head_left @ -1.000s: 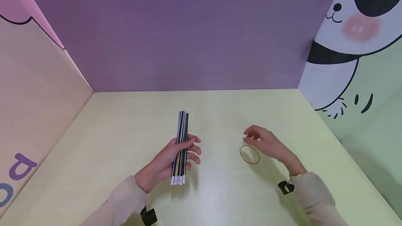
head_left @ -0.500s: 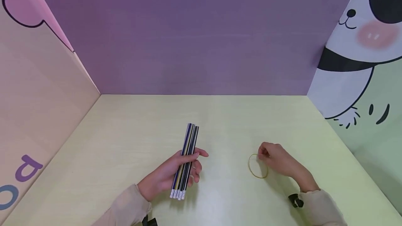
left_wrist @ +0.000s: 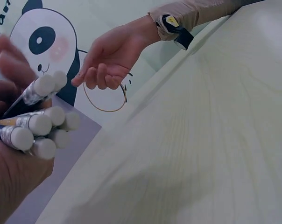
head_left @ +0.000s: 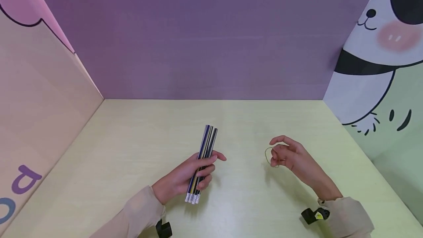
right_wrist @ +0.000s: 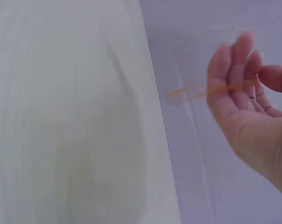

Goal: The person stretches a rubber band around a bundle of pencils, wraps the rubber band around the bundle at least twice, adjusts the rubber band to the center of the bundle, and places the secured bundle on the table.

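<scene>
My left hand (head_left: 186, 173) grips a bundle of several striped pencils (head_left: 208, 142), thumb across the front and fingers curled behind. The bundle is tilted, with the eraser ends low and nearest me. In the left wrist view the white erasers (left_wrist: 40, 125) of the pencils point at the camera. To the right, my right hand (head_left: 295, 159) pinches a thin yellow rubber band (head_left: 266, 154) between thumb and fingers. The band hangs as a loop below the fingers in the left wrist view. In the right wrist view the rubber band (right_wrist: 215, 91) looks blurred. Both hands are above the table, apart from each other.
A pale wooden table (head_left: 138, 131) lies under the hands. Behind it stands a purple wall (head_left: 211, 47). The right panel (head_left: 390, 150) bears a panda picture, and a pinkish panel (head_left: 43, 94) borders the left. Each wrist wears a black camera.
The right hand has picked the rubber band up from the table. The left hand, with the pencils, has shifted right, and its fingers are curled more round the bundle.
</scene>
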Motion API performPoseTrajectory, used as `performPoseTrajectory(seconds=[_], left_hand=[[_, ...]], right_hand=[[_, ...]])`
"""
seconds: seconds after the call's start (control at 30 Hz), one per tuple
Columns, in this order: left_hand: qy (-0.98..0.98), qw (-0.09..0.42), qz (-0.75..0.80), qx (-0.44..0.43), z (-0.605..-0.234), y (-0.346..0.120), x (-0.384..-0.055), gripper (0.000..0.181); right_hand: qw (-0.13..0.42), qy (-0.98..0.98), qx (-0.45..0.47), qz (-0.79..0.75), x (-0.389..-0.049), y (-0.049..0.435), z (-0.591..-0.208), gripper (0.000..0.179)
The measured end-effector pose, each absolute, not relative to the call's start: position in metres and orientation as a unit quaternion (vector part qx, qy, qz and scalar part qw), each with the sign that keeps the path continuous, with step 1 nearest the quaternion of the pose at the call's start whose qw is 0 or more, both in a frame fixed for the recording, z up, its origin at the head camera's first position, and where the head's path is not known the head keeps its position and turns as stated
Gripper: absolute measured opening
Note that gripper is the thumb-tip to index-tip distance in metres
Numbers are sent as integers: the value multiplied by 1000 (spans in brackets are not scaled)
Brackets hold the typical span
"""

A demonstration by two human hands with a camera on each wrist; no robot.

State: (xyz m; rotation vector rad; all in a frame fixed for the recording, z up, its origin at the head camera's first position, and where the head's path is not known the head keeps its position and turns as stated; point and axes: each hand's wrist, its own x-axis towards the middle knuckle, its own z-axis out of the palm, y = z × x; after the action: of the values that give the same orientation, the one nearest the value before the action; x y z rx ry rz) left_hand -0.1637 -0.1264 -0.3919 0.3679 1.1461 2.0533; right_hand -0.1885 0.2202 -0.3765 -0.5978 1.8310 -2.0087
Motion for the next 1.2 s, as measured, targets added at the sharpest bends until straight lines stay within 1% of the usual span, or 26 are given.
performPoseTrajectory(seconds=[0.07,0.13,0.37,0.5,0.63,0.73,0.9,1.1,1.2], left_hand=[[453,370,799,143,-393,-124,-165,26],[456,369,797,143,-394,-122,-165,23],[467,354,798,142,-393,-119,-166,20],[464,363,794,153,-393,-117,-164,20],[450,377,787,191,-392,-115,-162,18],[452,384,776,213,-391,-114,-159,16],[472,402,754,217,-389,-110,-155,19],[488,426,726,230,-390,-105,-151,19],[479,436,722,245,-392,-103,-149,24]], right_hand=[[199,615,-206,-735,-188,220,-375,21],[207,593,-204,-751,-187,221,-375,23],[205,563,-222,-770,-186,222,-376,29],[176,640,-213,-717,-183,216,-376,17],[122,718,-215,-650,-178,207,-375,11],[99,742,-221,-625,-175,199,-375,7],[93,755,-221,-610,-173,185,-374,18],[114,774,-246,-572,-174,160,-365,20],[118,777,-262,-560,-175,147,-354,21]])
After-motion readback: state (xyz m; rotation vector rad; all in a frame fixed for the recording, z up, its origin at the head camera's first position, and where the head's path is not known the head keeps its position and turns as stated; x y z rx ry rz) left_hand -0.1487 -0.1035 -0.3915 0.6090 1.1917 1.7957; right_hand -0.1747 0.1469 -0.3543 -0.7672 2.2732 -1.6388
